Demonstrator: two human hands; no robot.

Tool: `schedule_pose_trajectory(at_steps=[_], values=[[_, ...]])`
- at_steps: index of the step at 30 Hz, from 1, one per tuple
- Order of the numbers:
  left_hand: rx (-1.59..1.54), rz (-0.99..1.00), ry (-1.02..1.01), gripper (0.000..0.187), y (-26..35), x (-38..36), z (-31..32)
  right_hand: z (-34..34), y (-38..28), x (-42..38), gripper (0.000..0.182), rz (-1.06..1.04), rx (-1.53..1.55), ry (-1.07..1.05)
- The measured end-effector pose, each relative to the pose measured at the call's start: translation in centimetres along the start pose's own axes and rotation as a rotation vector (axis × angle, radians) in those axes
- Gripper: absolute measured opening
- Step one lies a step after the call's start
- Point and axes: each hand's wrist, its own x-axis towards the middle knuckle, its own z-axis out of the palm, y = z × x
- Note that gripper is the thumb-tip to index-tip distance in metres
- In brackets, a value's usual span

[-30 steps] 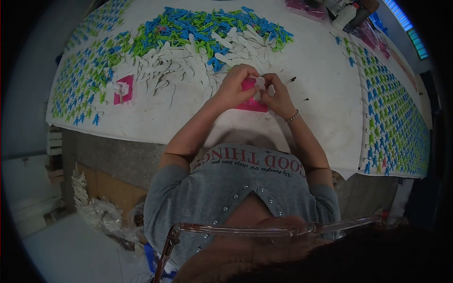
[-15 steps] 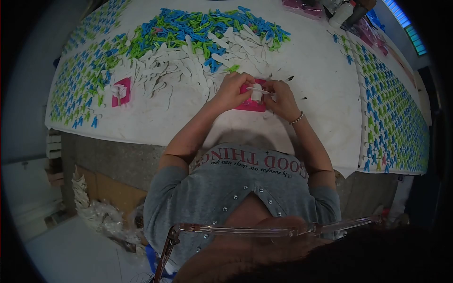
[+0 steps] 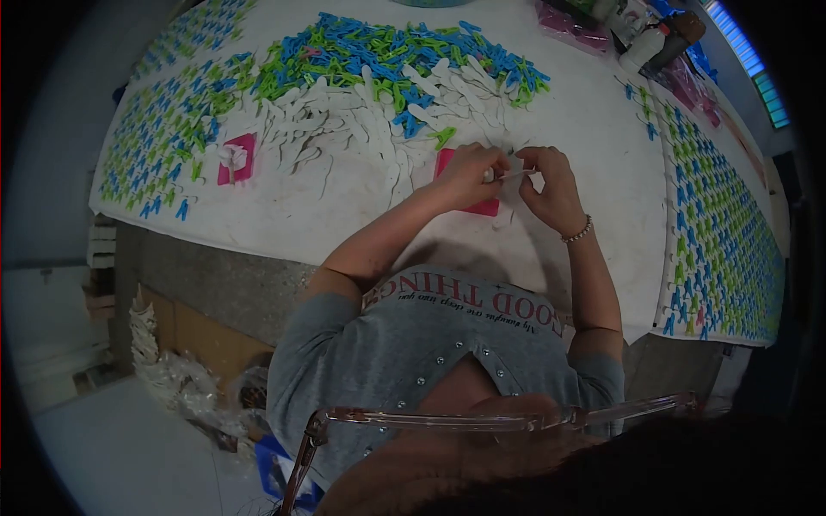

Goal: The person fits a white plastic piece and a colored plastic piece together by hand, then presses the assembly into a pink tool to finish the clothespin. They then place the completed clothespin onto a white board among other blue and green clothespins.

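Note:
My left hand [image 3: 471, 176] is closed over the right part of a pink block [image 3: 486, 207], its fingertips pinching one end of a thin white strip [image 3: 518, 174]. Just to the right, my right hand [image 3: 551, 185], with a beaded bracelet at its wrist, pinches the strip's other end. The fingers partly hide the strip and the block. Beyond both hands lies a pile of white flat pieces [image 3: 318, 120], with a green clip [image 3: 443, 137] near its right side.
Blue and green clips [image 3: 379, 52] are heaped at the back. Rows of clips stand at the left [image 3: 142, 159] and right [image 3: 718, 232]. A second pink block [image 3: 237, 159] holding something white sits at the left. A white bottle [image 3: 644, 48] is at the back right.
Both hands have shifted right relative to the pink block, and my right hand is now off it. The white strip has moved right with them. The camera view has shifted slightly.

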Motion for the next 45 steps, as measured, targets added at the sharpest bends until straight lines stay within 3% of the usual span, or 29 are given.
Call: schedule_pose_trajectory(at_steps=[4, 6, 7, 9, 13, 15, 18, 21, 25, 27, 28, 30, 31, 33, 36, 42, 45], values=[[0.052, -0.005, 0.061, 0.029, -0.3, -0.7, -1.0, 0.0, -0.5, 1.8, 0.038, 0.052, 0.291, -0.011], [-0.396, -0.272, 0.157, 0.030, -0.9, -1.8, -2.6, 0.5, 0.1, 3.5, 0.036, 0.114, 0.373, -0.066], [-0.394, -0.268, 0.157, 0.030, -1.0, -2.4, -3.6, 1.2, 0.8, 4.3, 0.036, 0.111, 0.372, -0.063], [-0.772, -0.430, 0.196, 0.029, -1.1, -3.5, -5.6, 3.5, 2.5, 6.4, 0.032, -0.095, 0.129, -0.254], [-0.905, -0.465, 0.268, 0.028, -0.3, -4.9, -7.6, 8.2, 3.2, 10.1, 0.028, -0.141, 0.188, -0.474], [-1.012, -0.470, 0.272, 0.028, 0.0, -5.4, -8.0, 10.4, 3.9, 11.6, 0.021, -0.268, 0.097, -0.601], [-1.069, -0.454, 0.233, 0.027, -0.5, -6.4, -8.6, 11.8, 4.5, 12.9, 0.014, -0.228, -0.052, -0.664], [-1.069, -0.513, 0.282, 0.027, 0.5, -6.2, -8.5, 11.1, 4.4, 13.2, 0.010, -0.191, -0.242, -0.633], [-1.006, -0.500, 0.269, 0.031, 0.4, -5.8, -8.2, 7.9, 4.9, 12.5, 0.009, -0.172, -0.061, -0.386], [-0.910, -0.495, 0.256, 0.030, 0.7, -5.3, -7.9, 5.5, 3.7, 10.9, 0.017, 0.143, 0.312, -0.205], [-0.916, -0.497, 0.245, 0.030, 1.0, -5.0, -7.7, 4.4, 2.9, 9.9, 0.017, 0.154, 0.310, -0.201], [-0.888, -0.475, 0.226, 0.032, 1.4, -4.2, -7.3, 2.4, 1.3, 7.4, 0.022, 0.292, 0.712, -0.009], [-0.893, -0.476, 0.213, 0.032, 1.4, -3.9, -7.0, 1.6, 0.5, 6.1, 0.022, 0.301, 0.707, 0.001], [-0.830, -0.475, 0.145, 0.034, 1.4, -3.4, -6.5, 0.7, -0.9, 3.7, 0.032, 0.305, 1.018, 0.080], [-0.699, -0.387, 0.147, 0.036, 2.2, -2.9, -5.7, 0.9, -2.1, 0.7, 0.036, 0.311, 1.107, 0.212], [-0.577, -0.299, 0.082, 0.035, 3.4, -2.5, -5.5, 0.9, -1.7, -2.2, 0.028, 0.241, 0.686, 0.184], [-0.522, -0.270, 0.057, 0.036, 3.5, -2.4, -5.5, 0.7, -2.6, -2.4, 0.022, 0.307, 0.663, 0.165]])
